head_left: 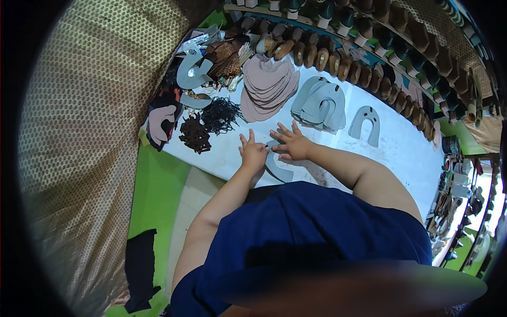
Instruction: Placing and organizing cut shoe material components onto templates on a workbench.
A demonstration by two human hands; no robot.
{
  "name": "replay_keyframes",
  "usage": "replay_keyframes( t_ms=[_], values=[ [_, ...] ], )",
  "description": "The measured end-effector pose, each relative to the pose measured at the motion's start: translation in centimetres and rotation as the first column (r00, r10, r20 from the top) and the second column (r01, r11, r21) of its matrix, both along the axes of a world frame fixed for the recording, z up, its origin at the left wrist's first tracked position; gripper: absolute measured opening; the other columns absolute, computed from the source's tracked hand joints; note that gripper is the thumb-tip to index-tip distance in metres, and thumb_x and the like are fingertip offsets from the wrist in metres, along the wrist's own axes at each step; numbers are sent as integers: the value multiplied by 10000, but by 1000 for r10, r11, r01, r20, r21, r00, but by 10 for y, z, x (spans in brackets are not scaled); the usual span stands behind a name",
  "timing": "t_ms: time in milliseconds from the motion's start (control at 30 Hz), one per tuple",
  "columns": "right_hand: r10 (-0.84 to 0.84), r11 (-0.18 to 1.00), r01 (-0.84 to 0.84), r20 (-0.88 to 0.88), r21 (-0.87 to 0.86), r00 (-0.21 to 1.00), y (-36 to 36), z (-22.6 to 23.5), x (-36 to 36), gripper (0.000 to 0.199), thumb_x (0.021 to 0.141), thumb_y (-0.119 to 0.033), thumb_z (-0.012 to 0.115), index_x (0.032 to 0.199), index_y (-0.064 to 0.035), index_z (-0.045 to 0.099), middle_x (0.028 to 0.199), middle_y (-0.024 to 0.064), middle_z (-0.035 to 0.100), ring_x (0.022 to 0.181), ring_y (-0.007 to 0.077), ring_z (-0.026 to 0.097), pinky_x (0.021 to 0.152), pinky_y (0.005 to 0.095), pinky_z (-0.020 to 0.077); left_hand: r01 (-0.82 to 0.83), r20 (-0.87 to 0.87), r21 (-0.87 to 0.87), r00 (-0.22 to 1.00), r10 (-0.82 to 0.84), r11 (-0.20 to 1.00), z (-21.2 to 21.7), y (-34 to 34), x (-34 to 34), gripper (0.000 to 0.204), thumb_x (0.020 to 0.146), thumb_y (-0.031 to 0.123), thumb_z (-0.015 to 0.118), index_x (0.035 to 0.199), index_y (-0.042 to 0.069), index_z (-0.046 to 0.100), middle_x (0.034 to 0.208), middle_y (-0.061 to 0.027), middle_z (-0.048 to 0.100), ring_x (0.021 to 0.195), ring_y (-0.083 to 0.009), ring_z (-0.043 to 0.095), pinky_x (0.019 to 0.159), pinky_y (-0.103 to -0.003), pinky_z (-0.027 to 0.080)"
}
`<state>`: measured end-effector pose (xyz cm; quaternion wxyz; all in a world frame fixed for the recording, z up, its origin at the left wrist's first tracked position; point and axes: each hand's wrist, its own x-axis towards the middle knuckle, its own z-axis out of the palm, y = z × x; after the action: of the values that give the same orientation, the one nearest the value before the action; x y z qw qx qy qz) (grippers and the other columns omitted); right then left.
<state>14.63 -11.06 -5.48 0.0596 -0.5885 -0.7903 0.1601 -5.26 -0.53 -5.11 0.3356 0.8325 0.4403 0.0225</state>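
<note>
A grey U-shaped shoe-upper piece (280,170) lies on the white table close to my body, partly covered by my hands. My left hand (253,154) is at its left end, thumb and forefinger pinched on what looks like a small black strip (264,147), other fingers raised. From the right, my right hand (293,145) reaches over the same piece with fingers spread; its fingertips come near the left hand. Left of the hands lie a tangle of black strips (221,115) and a heap of dark brown pieces (195,134).
Beyond the hands are stacked pink pieces (268,90), stacked grey U-shapes (319,105) and a single grey U-shape (364,126). Brown shoe lasts (321,58) line the table's back edge, below shelves of more lasts. Scraps (194,71) fill the left end beside a patterned curtain (100,132).
</note>
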Motion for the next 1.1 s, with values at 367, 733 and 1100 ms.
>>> replay_keyframes(
  t_ms=[367,733,1100],
  values=[
    [-90,989,97,-68,112,994,-17,-11,-2,395,894,-470,586,1242,-299,665,1598,73,311,1516,361,141,1136,731,92,109,4,-12,994,-109,994,-3,8,0,314,923,471,610,1041,245,794,1644,-191,152,1490,-514,-58,1111,-729,52],
    [-117,903,260,-386,342,915,-22,-30,8,478,861,-524,592,1137,-153,710,1538,106,394,1436,344,327,1137,692,153,174,11,72,984,-175,982,-2,-6,-14,379,964,519,510,1144,297,759,1647,-225,78,1486,-517,-87,1126,-695,-23],
    [-114,940,180,-232,289,966,-21,-32,9,454,862,-533,587,1103,-177,734,1507,112,436,1440,333,327,1117,720,160,58,10,87,998,-59,995,1,-11,6,166,783,310,756,897,205,814,1644,-218,129,1504,-485,-38,1137,-688,2]
  ],
)
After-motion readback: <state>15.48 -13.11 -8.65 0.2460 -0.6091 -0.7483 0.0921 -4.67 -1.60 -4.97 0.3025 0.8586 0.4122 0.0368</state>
